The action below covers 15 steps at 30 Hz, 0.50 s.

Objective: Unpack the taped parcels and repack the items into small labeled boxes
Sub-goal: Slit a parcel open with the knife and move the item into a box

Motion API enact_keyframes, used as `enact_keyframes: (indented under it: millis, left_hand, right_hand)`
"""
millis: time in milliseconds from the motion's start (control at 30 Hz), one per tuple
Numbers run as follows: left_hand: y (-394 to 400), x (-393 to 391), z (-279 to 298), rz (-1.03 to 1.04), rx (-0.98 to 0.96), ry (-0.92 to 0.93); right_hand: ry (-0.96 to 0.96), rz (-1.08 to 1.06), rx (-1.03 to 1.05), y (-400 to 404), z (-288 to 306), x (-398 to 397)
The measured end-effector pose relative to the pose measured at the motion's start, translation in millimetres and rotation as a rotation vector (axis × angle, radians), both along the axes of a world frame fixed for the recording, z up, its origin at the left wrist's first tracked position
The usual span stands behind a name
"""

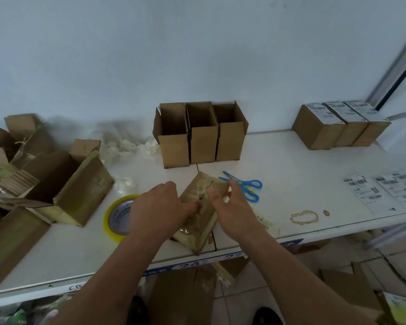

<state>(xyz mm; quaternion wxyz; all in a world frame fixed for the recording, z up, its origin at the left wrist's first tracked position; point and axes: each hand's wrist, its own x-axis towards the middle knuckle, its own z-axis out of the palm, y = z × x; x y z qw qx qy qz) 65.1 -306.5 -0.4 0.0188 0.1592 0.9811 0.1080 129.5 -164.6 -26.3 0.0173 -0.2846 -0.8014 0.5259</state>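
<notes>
At centre frame on the white surface (291,165), both hands grip a brown tape-wrapped cardboard parcel (197,207): left hand (157,209) and right hand (227,207) dig curled fingers into its top seam. Unpacking is under way; next, the flaps likely need pulling apart.

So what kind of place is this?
Probably a small packing or shipping station: open small boxes lined up, sealed labeled boxes, loose shipping labels and a tape roll on the white table.

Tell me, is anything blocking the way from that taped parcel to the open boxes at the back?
Nothing visible does. The parcel, held by the left hand and right hand, sits just in front of the three open boxes. Only bare table lies between; the scissors lie off to the right.
</notes>
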Motion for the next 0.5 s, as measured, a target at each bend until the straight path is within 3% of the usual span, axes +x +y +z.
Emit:
enact_keyframes:
  millis: [267, 433, 500]
  left_hand:
    - [2.1, -2.6, 4.3, -0.106, -0.132, 0.072]
    - [-11.5, -14.1, 6.5, -0.134, 0.129, -0.113]
    - [-19.2, -15.1, 5.3, -0.042, 0.391, -0.305]
  right_hand:
    - [0.05, -0.015, 0.044, -9.1, -10.5, -7.2]
    - [0.01, -0.023, 0.04, -3.4, -9.7, -12.0]
    - [-0.015, -0.034, 0.032, -4.0, -8.0, -15.4]
